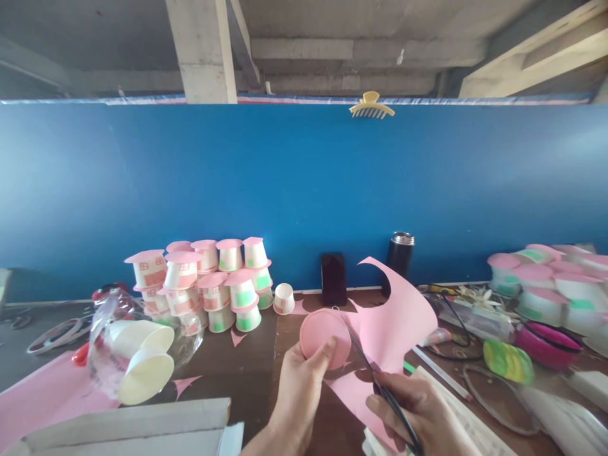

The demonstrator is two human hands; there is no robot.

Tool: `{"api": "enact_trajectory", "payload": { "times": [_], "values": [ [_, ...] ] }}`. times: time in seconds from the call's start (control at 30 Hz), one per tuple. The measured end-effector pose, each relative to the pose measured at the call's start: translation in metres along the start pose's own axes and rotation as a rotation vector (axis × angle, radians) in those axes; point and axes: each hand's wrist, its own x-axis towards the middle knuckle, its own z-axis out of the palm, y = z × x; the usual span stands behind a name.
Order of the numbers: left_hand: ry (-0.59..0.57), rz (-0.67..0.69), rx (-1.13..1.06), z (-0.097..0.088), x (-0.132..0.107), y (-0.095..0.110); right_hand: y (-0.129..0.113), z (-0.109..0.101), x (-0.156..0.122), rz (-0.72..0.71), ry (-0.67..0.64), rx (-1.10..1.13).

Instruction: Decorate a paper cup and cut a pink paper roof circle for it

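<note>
My left hand [300, 379] is closed on a round pink paper disc [323, 337], its thumb pressed on the face. A faint raised ring shows near the disc's edge; what lies behind it is hidden. My right hand [418, 408] is closed around dark-handled scissors [394, 405], whose blades point up and left along the disc's right edge. A curved pink paper offcut [403, 316] rises just right of the blades; whether it still joins the disc I cannot tell. More pink paper [354, 396] lies beneath the scissors.
Stacked paper cups with pink paper tops [204, 285] stand at the left, others [546, 282] at the right. One cup [284, 299], a phone [333, 278] and a black flask [399, 256] stand by the blue partition [294, 177]. Bagged cups [147, 373] lie left; a cardboard box [128, 421] is nearer.
</note>
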Motion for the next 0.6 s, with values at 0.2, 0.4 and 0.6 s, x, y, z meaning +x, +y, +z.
{"api": "enact_trajectory", "payload": {
  "times": [0.2, 0.4, 0.6],
  "values": [
    [0.01, 0.0, -0.022, -0.001, 0.0003, -0.0017, 0.0043, -0.0008, 0.0017, 0.019, 0.006, 0.011],
    [-0.006, 0.0, -0.062, -0.0026, 0.0014, -0.0031, 0.0073, -0.0013, 0.0035, 0.015, -0.006, 0.023],
    [0.013, 0.017, -0.071, -0.0001, -0.0001, -0.0012, 0.0064, -0.0013, 0.0031, 0.012, -0.002, -0.002]
  ]
}}
